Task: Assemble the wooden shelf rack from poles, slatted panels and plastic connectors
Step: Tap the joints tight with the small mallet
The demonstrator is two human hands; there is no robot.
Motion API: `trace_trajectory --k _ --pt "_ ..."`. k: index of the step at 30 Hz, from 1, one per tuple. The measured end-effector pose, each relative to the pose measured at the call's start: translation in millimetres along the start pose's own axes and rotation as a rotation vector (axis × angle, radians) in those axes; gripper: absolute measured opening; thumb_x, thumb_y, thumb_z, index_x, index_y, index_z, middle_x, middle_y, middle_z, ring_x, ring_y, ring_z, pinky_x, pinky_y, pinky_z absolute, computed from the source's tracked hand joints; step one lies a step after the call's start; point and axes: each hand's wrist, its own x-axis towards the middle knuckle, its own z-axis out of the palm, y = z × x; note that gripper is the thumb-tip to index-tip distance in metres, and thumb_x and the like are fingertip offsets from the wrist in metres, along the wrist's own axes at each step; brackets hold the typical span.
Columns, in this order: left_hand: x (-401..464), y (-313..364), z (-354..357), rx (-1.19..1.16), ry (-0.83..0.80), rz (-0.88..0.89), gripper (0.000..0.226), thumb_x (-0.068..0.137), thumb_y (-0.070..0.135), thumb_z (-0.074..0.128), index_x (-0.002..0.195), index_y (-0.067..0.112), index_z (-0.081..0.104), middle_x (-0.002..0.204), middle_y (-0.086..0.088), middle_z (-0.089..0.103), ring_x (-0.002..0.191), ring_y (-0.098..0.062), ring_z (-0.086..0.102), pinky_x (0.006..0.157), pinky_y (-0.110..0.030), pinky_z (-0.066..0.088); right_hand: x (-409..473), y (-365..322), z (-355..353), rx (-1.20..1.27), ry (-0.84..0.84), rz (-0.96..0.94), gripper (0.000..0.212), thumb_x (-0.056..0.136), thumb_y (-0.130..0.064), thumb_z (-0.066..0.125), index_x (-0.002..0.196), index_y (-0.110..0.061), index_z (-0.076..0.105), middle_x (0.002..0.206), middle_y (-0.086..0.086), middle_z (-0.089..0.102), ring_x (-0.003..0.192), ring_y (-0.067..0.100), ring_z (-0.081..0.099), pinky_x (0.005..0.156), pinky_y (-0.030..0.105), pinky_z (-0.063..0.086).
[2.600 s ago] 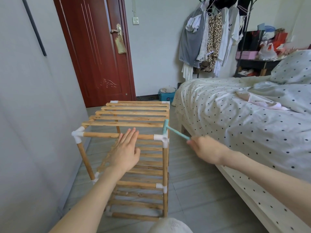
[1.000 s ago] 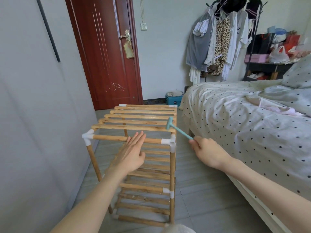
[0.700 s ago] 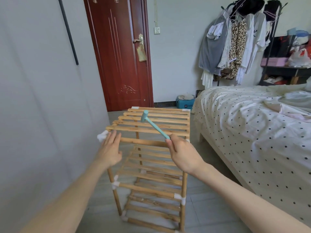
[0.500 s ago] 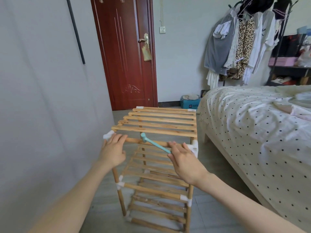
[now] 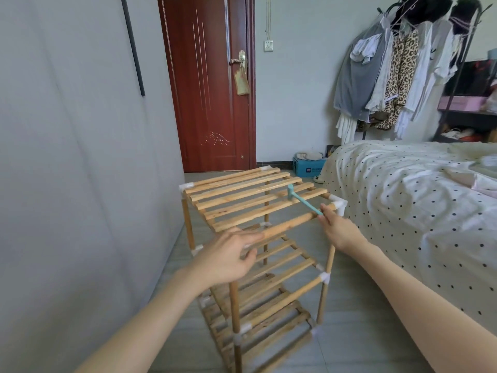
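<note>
Rack of pale wooden poles and slatted panels, standing upright on the grey tiled floor between the grey wall at your left and the dotted bed at your right. Three slatted tiers show: a top panel, a middle one and a low one near the floor. White plastic connectors join poles at the corners; the near right top connector is plainest. Your left hand lies flat over the near left top corner, fingers spread and extended along the front pole, gripping nothing that can be seen. Your right hand is closed around the handle of a small teal hammer, whose head rests on or just above the top slats; contact cannot be told. The left hand covers the near left top connector. The hammer's handle end is hidden inside your fist. The rack's foot is cut off by the lower edge, and the far lower joints are hard to make out behind the slats.
</note>
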Motion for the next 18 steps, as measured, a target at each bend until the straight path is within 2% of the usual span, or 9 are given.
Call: trace_trajectory --k 1,3,6,9,11,13,15,16,18 --pt "-0.9 -0.7 0.3 -0.004 -0.025 0.042 0.051 0.096 0.030 0.043 0.144 0.037 0.028 0.143 0.013 0.038 0.124 0.004 0.032 0.105 -0.025 0.031 3.3 -3.9 1.0 0.037 -0.003 0.029 0.048 0.102 -0.031 0.026 0.145 -0.009 0.026 0.137 0.017 0.047 0.114 0.034 0.052 0.087 0.038 0.041" --pt "-2.8 -11.6 -1.3 0.138 -0.040 0.139 0.060 0.097 0.038 0.040 0.147 0.034 0.008 0.154 0.016 0.008 0.141 0.004 -0.003 0.117 -0.030 0.000 3.5 -16.6 6.5 0.135 0.032 0.031 0.049 0.103 -0.029 0.027 0.144 -0.004 0.026 0.137 0.019 0.048 0.110 0.030 0.054 0.087 0.036 0.042" --pt "-10.8 -39.2 -6.5 0.255 -0.137 0.037 0.071 0.092 0.060 0.025 0.139 0.034 -0.021 0.150 0.014 -0.025 0.132 0.004 -0.032 0.114 -0.027 -0.015 -14.0 -37.0 22.9 0.278 0.090 -0.075 0.050 0.102 -0.029 0.030 0.145 -0.006 0.025 0.106 0.008 0.061 0.072 0.011 0.056 0.057 0.020 0.042" --pt "-13.3 -53.8 -6.5 0.234 -0.211 -0.067 0.081 0.083 0.070 0.016 0.138 0.030 -0.028 0.144 0.015 -0.035 0.133 0.004 -0.032 0.111 -0.022 -0.015 -28.9 -47.5 42.7 0.320 0.116 -0.160 0.050 0.101 -0.033 0.030 0.145 -0.010 0.027 0.097 0.005 0.056 0.060 0.001 0.045 0.049 0.015 0.031" --pt "-9.0 -54.0 -2.8 0.197 -0.174 -0.082 0.085 0.078 0.075 0.010 0.142 0.029 -0.022 0.145 0.018 -0.032 0.136 0.003 -0.025 0.111 -0.022 -0.014 -30.3 -48.8 46.3 0.298 0.118 -0.176 0.047 0.101 -0.034 0.028 0.141 -0.011 0.034 0.092 0.005 0.053 0.060 0.003 0.048 0.049 0.018 0.036" --pt "-0.5 -47.3 4.1 0.158 -0.133 -0.122 0.093 0.074 0.078 0.010 0.147 0.026 -0.014 0.148 0.017 -0.026 0.140 -0.001 -0.015 0.115 -0.028 -0.008 -23.6 -45.0 41.5 0.241 0.110 -0.174 0.047 0.101 -0.033 0.028 0.141 -0.011 0.035 0.114 0.015 0.058 0.083 0.025 0.063 0.069 0.036 0.052" --pt "12.3 -36.3 14.0 0.106 -0.112 -0.182 0.091 0.077 0.075 0.015 0.150 0.024 -0.008 0.153 0.015 -0.021 0.142 -0.004 -0.007 0.116 -0.034 -0.002 -11.4 -39.1 30.4 0.190 0.031 -0.124 0.048 0.102 -0.033 0.028 0.144 -0.012 0.030 0.143 0.015 0.043 0.113 0.035 0.055 0.094 0.043 0.044" --pt "19.3 -30.5 19.1 0.076 -0.112 -0.202 0.088 0.082 0.071 0.020 0.150 0.023 -0.006 0.154 0.014 -0.020 0.142 -0.005 -0.006 0.115 -0.033 -0.002 -6.2 -36.5 23.7 0.193 -0.012 -0.087 0.047 0.102 -0.032 0.027 0.144 -0.012 0.031 0.143 0.014 0.042 0.116 0.034 0.053 0.096 0.040 0.041" --pt "32.9 -23.4 27.9 0.033 -0.107 -0.200 0.082 0.089 0.064 0.029 0.150 0.021 -0.006 0.155 0.012 -0.019 0.142 -0.006 -0.009 0.114 -0.031 -0.002 -1.3 -31.7 10.5 0.208 -0.038 -0.061 0.034 0.102 -0.031 0.028 0.123 -0.016 0.051 0.111 0.011 0.061 0.097 0.028 0.057 0.084 0.035 0.044"
